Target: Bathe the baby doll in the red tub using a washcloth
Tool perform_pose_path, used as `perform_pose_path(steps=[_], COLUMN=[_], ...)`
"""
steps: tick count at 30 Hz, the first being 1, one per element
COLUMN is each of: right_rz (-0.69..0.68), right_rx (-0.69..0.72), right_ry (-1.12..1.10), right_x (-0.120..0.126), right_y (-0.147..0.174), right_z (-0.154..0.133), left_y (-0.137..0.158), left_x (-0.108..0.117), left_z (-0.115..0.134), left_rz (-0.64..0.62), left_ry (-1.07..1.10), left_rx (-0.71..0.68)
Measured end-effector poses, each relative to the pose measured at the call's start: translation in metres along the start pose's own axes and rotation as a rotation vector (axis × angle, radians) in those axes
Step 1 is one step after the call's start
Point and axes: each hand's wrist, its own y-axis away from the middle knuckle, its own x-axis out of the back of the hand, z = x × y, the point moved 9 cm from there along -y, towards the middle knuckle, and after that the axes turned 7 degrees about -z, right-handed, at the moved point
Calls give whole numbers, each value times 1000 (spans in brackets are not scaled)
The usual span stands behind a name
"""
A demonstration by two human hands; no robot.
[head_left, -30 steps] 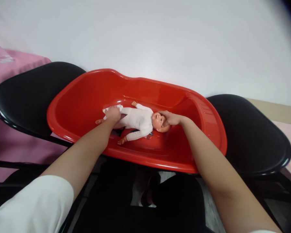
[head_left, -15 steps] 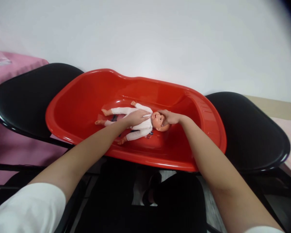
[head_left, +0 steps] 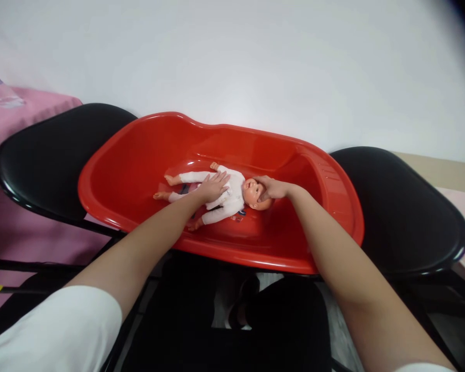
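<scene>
A baby doll [head_left: 234,188] in white clothes lies on its back inside the red baby bathtub [head_left: 225,261], head to the right and feet to the left. My left hand [head_left: 214,187] rests flat on the doll's belly with its fingers spread. Around the top of the doll's head [head_left: 252,192] curls my right hand [head_left: 270,187], its thumb by the face and its fingers partly hidden on the far side. Part of a printed picture shows on the tub floor beside the doll's shoulder.
The tub sits between a black chair seat [head_left: 50,155] on the left and another black seat [head_left: 403,212] on the right. Behind it rises a white wall [head_left: 232,57]. Pink cloth [head_left: 34,113] covers a surface at far left.
My left hand has slid from the doll's chest down to its belly, and its fingers are more spread. My right hand stays at the head. The view has shifted slightly.
</scene>
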Motion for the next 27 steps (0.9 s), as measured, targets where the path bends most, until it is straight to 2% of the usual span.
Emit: perform_pose_path(steps=[13,21,24,27], right_rz=[-6,-15,-10,-15], right_rx=[24,15,15,31], right_ry=[-44,-34,-29,-35], right_x=[-3,-3,-3,-4], right_y=[-4,-3,-4,-5], right_z=[5,3,4,5], left_y=[12,26,38,46], left_x=[-3,-6,0,20], left_z=[-80,-119,-131,-129], left_rz=[88,87,163,329], left_ry=[152,139,157,179], left_rx=[349,555,657,660])
